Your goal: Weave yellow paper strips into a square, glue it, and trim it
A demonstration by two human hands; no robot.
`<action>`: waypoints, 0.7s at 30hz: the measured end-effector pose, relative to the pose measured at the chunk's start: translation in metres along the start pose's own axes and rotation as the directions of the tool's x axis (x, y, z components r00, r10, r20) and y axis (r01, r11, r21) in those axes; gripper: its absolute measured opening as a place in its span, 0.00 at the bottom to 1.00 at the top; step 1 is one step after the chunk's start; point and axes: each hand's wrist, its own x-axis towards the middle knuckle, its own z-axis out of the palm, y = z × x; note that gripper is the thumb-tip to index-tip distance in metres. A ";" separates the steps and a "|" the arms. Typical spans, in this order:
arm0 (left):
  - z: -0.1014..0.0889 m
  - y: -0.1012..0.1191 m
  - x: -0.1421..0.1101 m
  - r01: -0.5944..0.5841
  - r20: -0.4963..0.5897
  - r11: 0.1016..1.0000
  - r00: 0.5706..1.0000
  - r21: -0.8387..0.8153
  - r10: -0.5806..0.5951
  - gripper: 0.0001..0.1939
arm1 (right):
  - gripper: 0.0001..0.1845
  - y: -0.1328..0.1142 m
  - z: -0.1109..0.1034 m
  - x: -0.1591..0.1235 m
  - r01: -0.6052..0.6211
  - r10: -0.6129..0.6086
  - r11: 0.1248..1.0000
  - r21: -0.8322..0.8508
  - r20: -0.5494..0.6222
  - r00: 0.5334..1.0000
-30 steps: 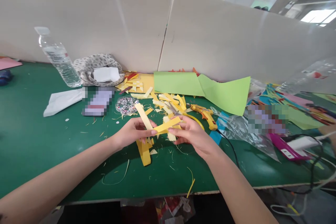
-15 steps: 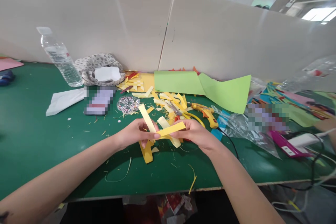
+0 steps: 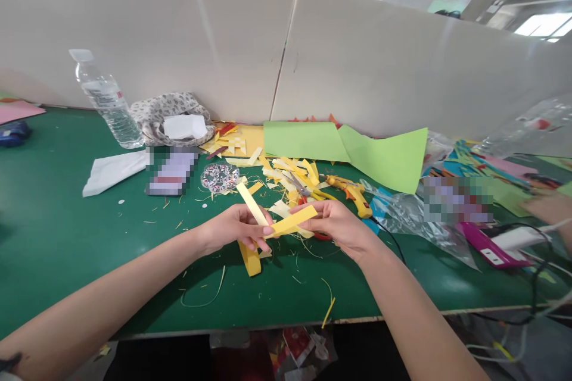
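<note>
My left hand (image 3: 232, 227) pinches folded yellow paper strips where they cross, its thumb on top. From that crossing a pale yellow strip (image 3: 251, 203) points up and left, and a deeper yellow strip (image 3: 292, 221) runs right. My right hand (image 3: 346, 227) closes its thumb and fingers on the right part of the deeper yellow strip. A looped yellow strip (image 3: 251, 261) hangs below my left hand. Behind the hands, scissors (image 3: 298, 181) lie among cut paper scraps (image 3: 308, 169), and a yellow glue gun (image 3: 357, 196) lies to their right.
Green paper sheets (image 3: 308, 141) stand against the partition (image 3: 214, 36). A water bottle (image 3: 109, 104), a spotted cloth pouch (image 3: 156, 110), a phone (image 3: 172, 172) and a round bead box (image 3: 220, 178) are at left. Plastic bags (image 3: 415, 220), a magenta power strip (image 3: 489, 247) and another person's hand (image 3: 549, 211) are at right.
My right hand has shifted slightly to the right along the strip, and its fingers have lifted a little. A pale strip that stuck out beneath the crossing no longer shows there.
</note>
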 end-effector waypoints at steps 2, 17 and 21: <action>0.000 0.000 0.000 -0.003 -0.012 1.000 1.000 0.000 0.003 0.11 | 0.17 0.001 -0.002 0.001 0.022 -0.022 1.000 0.006 -0.037 0.999; -0.001 -0.004 0.001 -0.009 -0.072 0.997 0.997 0.071 0.014 0.15 | 0.16 -0.003 0.001 -0.002 0.102 -0.105 0.983 -0.155 -0.015 0.994; -0.001 -0.004 0.001 -0.007 -0.035 0.998 0.999 0.064 0.010 0.14 | 0.11 -0.002 0.000 -0.002 0.094 -0.079 0.976 -0.198 0.080 0.994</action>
